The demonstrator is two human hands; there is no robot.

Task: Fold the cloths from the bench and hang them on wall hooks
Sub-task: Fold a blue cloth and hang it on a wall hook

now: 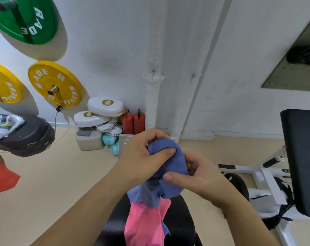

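My left hand (pixel 141 157) and right hand (pixel 200 176) both pinched a soft, bunched blue cloth (pixel 166 155) above the black, weave-textured padded worktop (pixel 113 228), with a limp pink cloth (pixel 145 224) dangling beneath it.

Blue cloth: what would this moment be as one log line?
blue cloth: bunched, mid-air | left hand: grips its top | right hand: grips its side | pink cloth: hangs beneath | wall hooks: bare
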